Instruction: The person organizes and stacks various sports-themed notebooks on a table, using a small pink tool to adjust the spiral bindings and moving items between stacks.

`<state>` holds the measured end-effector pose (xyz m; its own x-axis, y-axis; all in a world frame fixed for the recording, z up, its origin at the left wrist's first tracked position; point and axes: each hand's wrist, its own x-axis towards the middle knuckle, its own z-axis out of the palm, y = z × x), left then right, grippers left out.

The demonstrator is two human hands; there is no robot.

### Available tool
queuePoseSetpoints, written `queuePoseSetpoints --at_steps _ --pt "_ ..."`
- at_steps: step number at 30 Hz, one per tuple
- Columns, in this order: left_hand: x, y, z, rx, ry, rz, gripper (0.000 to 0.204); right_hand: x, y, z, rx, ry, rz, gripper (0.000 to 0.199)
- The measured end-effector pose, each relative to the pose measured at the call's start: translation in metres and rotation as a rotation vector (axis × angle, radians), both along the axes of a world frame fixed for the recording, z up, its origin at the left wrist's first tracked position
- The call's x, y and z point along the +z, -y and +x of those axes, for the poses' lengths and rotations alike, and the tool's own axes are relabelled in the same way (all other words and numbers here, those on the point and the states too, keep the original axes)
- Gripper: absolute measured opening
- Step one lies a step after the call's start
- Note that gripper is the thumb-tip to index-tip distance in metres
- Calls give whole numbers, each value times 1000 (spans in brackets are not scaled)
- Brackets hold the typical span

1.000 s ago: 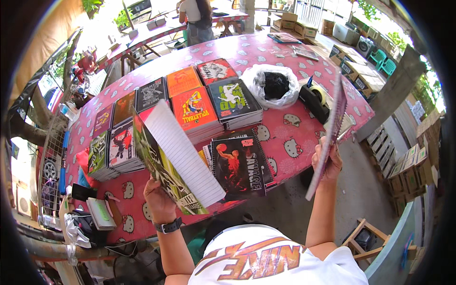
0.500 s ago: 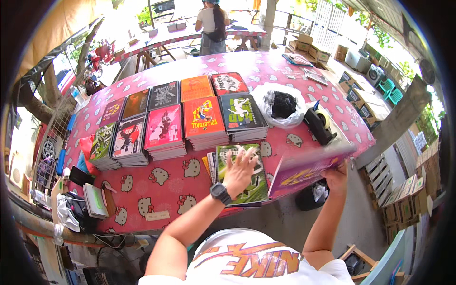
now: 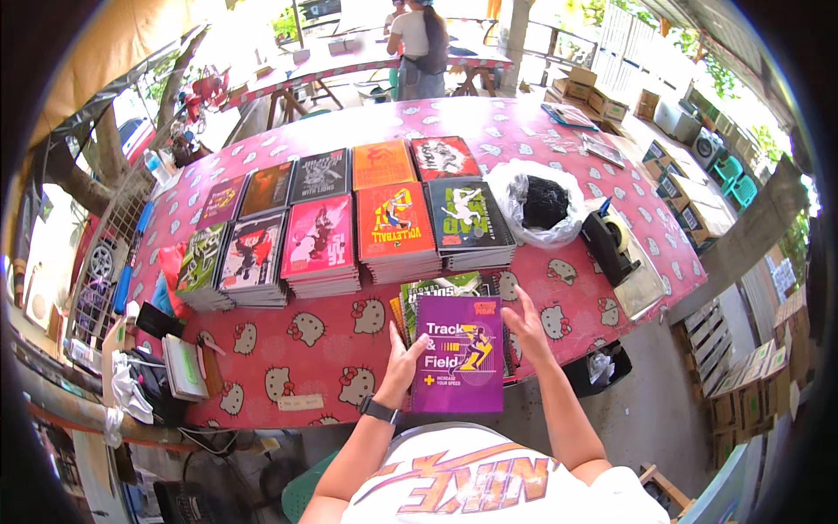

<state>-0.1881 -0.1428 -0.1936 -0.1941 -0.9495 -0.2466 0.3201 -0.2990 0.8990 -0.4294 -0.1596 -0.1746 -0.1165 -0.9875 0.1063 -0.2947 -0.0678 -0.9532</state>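
Observation:
A purple spiral notebook [image 3: 458, 358] with a runner on its cover lies on top of a small pile near the table's front edge. Beneath it, a green-covered notebook [image 3: 454, 286] shows along the far side. My left hand [image 3: 402, 367] rests against the purple notebook's left edge, its fingers stretched out and thumb by the cover. At the right edge my right hand [image 3: 527, 328] is spread open, gripping nothing. Farther back stand stacks of notebooks in two rows, among them a pink stack [image 3: 319, 236], an orange stack [image 3: 392, 223] and a dark stack with a green cover picture [image 3: 463, 214].
Right of the stacks sit a white plastic bag [image 3: 539, 205] with black contents and a black tape dispenser [image 3: 607, 242]. A pink patterned cloth [image 3: 345, 327] covers the table. Cardboard boxes [image 3: 746, 384] stand at the right. Another person [image 3: 422, 48] stands at the far table.
The purple notebook has come from the right onto the green one, and now lies face up. My left hand has moved off the green cover to the left edge; my right has let go.

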Motion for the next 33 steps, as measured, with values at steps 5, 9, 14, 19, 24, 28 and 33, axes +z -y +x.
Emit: queuePoseSetpoints --at_steps 5,9,14,19,24,28,33 --pt "-36 6 -7 201 250 -215 72 -19 -18 13 192 155 314 100" --pt "-23 -8 -13 220 327 -178 62 -23 -24 4 208 101 340 93" --pt "-7 34 19 436 519 -466 55 -15 18 -20 -42 -20 97 73" --pt "54 132 45 399 548 -566 24 30 115 -32 -84 41 -56 45" --pt "62 217 18 202 882 -709 22 22 198 -16 -312 -483 -99 54" --pt "47 287 -7 200 1002 -822 21 -5 231 -16 -395 -725 51 79" --pt "47 381 -38 160 1242 -679 28 -24 242 -15 -320 -627 144 83"
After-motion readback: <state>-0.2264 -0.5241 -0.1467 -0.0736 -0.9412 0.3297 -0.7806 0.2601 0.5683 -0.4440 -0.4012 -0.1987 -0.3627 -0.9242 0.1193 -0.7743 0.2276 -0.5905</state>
